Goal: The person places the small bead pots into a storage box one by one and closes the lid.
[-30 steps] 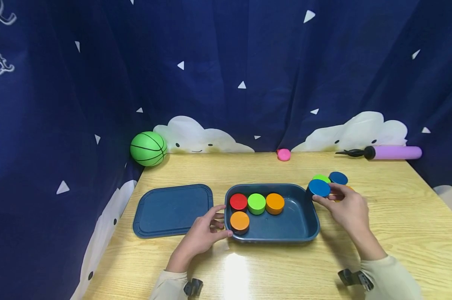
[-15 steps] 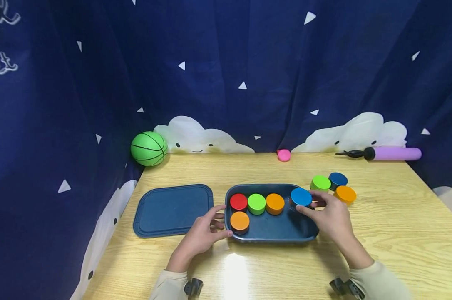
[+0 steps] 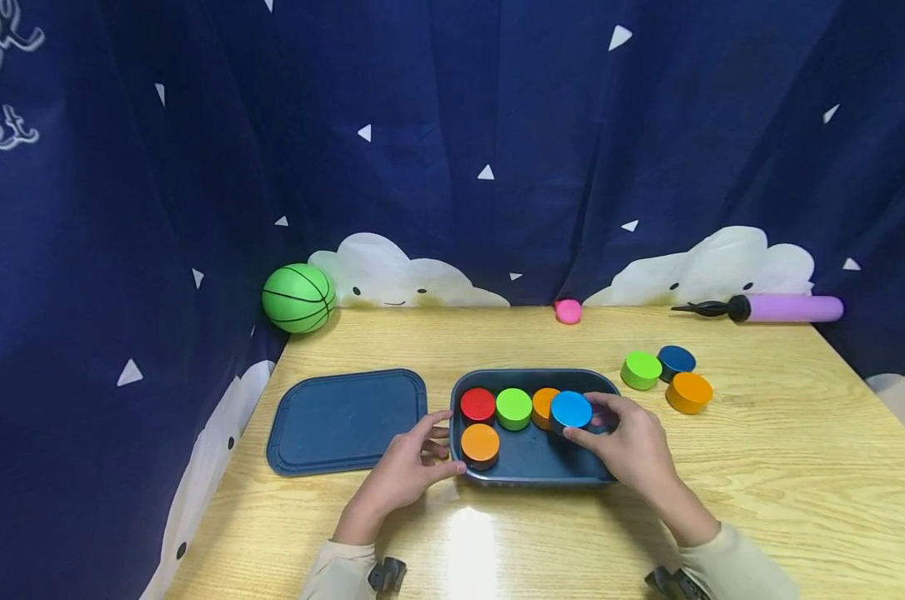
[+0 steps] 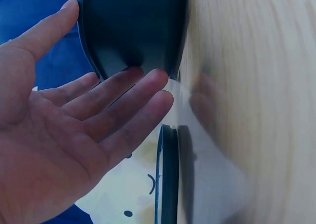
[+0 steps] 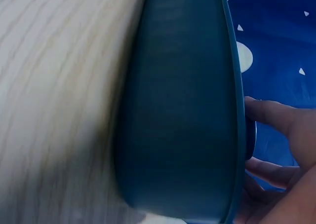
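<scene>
My right hand (image 3: 632, 442) pinches a blue round block (image 3: 571, 411) between thumb and fingers, over the right part of a dark blue box (image 3: 550, 482). In the head view that block overlaps part of an orange block (image 3: 544, 407). Inside the box, a red block (image 3: 477, 405) and a green block (image 3: 514, 408) share its row, and another orange block (image 3: 480, 444) sits at the front left. At the box's left end my left hand (image 3: 403, 471) has thumb and fingertips at the wall; in the left wrist view its fingers (image 4: 133, 115) are nearly straight.
Left of the box lies its flat dark lid (image 3: 347, 421). A green block (image 3: 641, 370), a dark blue block (image 3: 677, 360) and an orange block (image 3: 689, 392) stand to the right. Along the back are a green ball (image 3: 298, 298), a pink object (image 3: 568, 312) and a purple pump (image 3: 793, 307).
My right hand has carried the blue block leftward from beyond the box's right rim to over its interior, beside the orange block. The left hand has stayed in place.
</scene>
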`<state>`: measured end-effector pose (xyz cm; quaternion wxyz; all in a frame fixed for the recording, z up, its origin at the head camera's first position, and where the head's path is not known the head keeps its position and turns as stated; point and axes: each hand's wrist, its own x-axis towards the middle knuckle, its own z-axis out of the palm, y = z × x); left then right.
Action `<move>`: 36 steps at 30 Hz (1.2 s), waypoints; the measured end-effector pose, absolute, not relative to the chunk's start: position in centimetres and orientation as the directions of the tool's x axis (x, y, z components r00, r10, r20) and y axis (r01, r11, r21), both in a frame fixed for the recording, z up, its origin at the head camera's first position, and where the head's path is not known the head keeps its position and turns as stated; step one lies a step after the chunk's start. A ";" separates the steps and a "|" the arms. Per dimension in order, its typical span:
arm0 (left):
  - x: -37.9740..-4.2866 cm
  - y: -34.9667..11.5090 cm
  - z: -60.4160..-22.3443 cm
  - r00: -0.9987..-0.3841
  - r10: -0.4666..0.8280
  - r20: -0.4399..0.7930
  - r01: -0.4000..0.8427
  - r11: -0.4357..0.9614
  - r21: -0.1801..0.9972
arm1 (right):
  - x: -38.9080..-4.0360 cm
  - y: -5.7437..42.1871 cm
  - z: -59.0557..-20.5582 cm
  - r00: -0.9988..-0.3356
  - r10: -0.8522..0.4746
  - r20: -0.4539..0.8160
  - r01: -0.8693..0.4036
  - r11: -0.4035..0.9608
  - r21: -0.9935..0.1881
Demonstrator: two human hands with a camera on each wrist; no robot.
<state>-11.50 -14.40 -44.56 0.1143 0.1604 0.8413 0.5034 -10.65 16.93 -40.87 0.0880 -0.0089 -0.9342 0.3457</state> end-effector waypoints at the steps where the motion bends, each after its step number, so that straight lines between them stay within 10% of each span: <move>1: -11.5 -14.4 -44.6 -0.922 0.386 -0.031 0.155 0.442 0.883 | -10.6 16.7 -40.9 -0.986 0.068 0.154 -0.049 0.759 -0.649; 36: -11.5 -14.5 -44.6 -0.920 0.390 -0.035 0.162 0.460 0.873 | -11.3 13.1 -42.6 -0.992 -0.120 0.040 -0.116 0.743 -0.659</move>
